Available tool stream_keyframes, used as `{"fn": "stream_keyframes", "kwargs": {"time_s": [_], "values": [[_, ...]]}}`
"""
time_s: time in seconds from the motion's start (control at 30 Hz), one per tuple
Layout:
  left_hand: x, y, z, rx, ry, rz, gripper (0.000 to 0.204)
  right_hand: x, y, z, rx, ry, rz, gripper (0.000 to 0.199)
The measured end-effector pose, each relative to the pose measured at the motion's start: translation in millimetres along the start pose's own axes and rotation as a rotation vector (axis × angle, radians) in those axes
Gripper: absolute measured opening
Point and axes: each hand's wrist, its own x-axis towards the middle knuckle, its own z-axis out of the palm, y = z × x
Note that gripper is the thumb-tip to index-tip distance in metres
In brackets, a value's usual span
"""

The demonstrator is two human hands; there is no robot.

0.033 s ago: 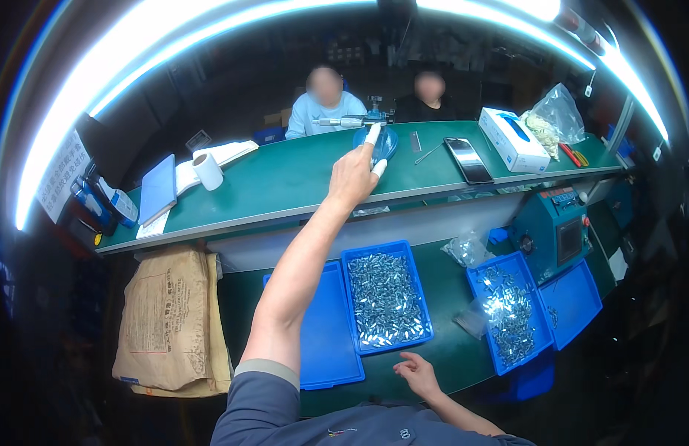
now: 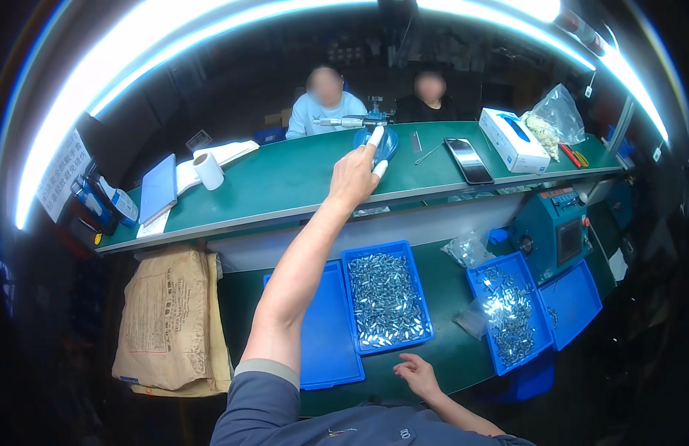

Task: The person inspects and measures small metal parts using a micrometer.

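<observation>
While a brown paper sack (image 2: 169,320) leans at the lower desk's left edge, the left hand (image 2: 355,178) stretches to the green upper shelf (image 2: 285,182), its taped fingers (image 2: 375,138) touching a blue dish (image 2: 387,143); whether they grasp it I cannot tell. Below, a blue tray of screws (image 2: 387,297) sits mid-desk. The right hand (image 2: 417,374) rests slack and empty at the near edge. Dark room, bright strip lights overhead.

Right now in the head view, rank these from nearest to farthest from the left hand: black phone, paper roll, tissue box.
From the left hand, raised over the upper shelf:
1. Black phone, just to its right.
2. Paper roll, off to its left.
3. Tissue box, beyond the phone, far right.
</observation>
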Motion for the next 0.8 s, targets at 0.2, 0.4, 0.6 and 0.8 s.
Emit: {"fn": "stream_keyframes", "kwargs": {"time_s": [0.2,0.4,0.6,0.8], "values": [[1,0,-1,0.035,-0.01,0.029,0.067,-11,9,-4,-0.022,-0.051,0.112,0.04],[-1,-3,0,0.043,-0.015,0.016,0.068,-22,10,6,-0.051,-0.12,0.17,0.039],[-1,-3,1,0.004,-0.01,-0.016,0.064,-21,13,10,-0.067,-0.153,0.2,0.038],[2,-4,6,-0.007,0.03,0.011,0.045,-13,20,10,-0.056,-0.141,0.189,0.04]]}}
